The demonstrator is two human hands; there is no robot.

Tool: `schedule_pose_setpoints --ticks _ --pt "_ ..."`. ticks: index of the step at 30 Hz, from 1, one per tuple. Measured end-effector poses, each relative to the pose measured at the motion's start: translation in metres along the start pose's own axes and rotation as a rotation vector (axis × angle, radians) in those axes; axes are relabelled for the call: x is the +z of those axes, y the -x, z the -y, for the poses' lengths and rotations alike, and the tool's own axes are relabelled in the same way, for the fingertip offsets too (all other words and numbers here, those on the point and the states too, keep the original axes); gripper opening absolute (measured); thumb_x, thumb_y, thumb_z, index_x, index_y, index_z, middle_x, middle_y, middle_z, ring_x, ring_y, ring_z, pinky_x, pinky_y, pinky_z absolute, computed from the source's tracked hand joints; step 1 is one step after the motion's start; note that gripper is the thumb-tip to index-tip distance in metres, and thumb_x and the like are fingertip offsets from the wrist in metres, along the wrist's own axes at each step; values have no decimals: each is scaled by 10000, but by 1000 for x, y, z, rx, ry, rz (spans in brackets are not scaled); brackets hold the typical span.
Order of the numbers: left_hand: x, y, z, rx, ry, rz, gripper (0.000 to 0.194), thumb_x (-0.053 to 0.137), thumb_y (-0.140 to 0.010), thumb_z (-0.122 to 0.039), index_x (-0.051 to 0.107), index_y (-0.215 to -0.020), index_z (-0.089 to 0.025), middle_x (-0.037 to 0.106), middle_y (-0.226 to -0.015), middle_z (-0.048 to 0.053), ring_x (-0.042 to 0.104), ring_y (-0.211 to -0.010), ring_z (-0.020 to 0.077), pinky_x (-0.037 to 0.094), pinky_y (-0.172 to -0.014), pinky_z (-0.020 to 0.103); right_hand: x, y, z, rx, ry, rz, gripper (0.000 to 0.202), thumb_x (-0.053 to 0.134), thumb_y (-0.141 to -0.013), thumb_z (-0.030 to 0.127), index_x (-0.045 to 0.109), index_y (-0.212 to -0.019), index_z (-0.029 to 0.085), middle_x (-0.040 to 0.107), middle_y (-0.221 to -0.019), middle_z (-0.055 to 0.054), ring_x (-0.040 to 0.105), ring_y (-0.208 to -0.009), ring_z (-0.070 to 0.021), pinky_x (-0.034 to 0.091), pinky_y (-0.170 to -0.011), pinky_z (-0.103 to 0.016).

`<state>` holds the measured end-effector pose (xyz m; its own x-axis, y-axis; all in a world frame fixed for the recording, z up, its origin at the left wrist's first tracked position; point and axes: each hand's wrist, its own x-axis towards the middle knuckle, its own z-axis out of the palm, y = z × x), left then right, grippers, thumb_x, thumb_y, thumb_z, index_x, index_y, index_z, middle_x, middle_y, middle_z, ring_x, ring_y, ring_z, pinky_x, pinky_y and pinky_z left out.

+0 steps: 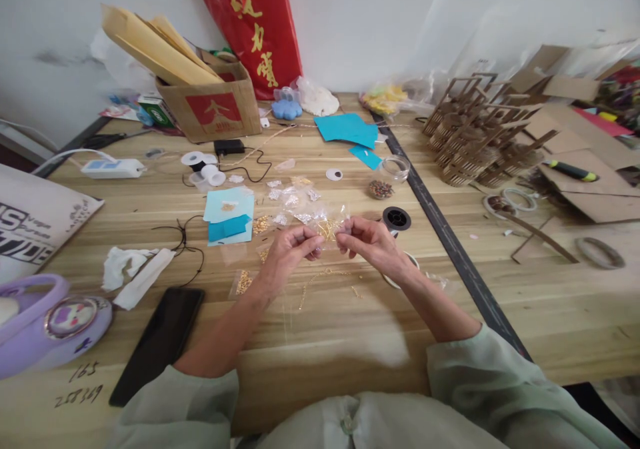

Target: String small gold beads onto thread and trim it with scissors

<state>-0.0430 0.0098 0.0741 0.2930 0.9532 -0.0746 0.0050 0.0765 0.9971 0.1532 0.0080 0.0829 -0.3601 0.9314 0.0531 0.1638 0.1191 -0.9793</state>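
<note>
Between my two hands is a small clear plastic bag (pixel 327 226) with thin gold-coloured metal pieces in it. My left hand (pixel 291 248) pinches the bag's left side, and my right hand (pixel 373 241) pinches its right side. Both are raised a little over the table. Below them a gold chain (pixel 325 274) lies curved on the wood, with a short chain piece (pixel 357 292) to its right. Small bags of gold beads (pixel 244 282) lie left of my left forearm. Just beyond my hands are clear bags of silver-coloured pieces (pixel 293 199).
A black phone (pixel 157 346) and a purple object (pixel 55 322) lie at the left. Blue sheets (pixel 346 129), a dark spool (pixel 397 218) and a bead dish (pixel 381 189) are farther back. Small woven baskets (pixel 470 142) and a box cutter (pixel 573 170) are at the right.
</note>
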Motion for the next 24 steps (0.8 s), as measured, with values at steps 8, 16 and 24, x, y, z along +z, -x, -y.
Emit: schedule_pose_setpoints --ticks 8,16,24 --pt "2 0 0 -21 -33 -10 270 692 -740 -397 592 -656 -161 605 -605 -9 553 -594 110 464 -613 248 -1 -1 -3 4 -13 9 210 617 -840 366 595 -819 158 579 -663 10 529 -597 -94 443 -542 -225" --pt "1 -2 4 -13 -55 1 294 677 -759 -415 586 -645 -160 602 -612 -5 547 -602 110 460 -625 250 -1 -3 -2 23 -23 -12 245 634 -817 401 584 -811 161 579 -632 15 527 -578 -97 447 -529 -226" --pt "1 -1 3 -41 -45 35 260 670 -763 -393 597 -671 -161 607 -643 3 561 -629 118 459 -621 249 -2 -6 -4 41 -39 -14 274 633 -812 434 593 -811 163 576 -629 13 537 -587 -101 454 -526 -225"
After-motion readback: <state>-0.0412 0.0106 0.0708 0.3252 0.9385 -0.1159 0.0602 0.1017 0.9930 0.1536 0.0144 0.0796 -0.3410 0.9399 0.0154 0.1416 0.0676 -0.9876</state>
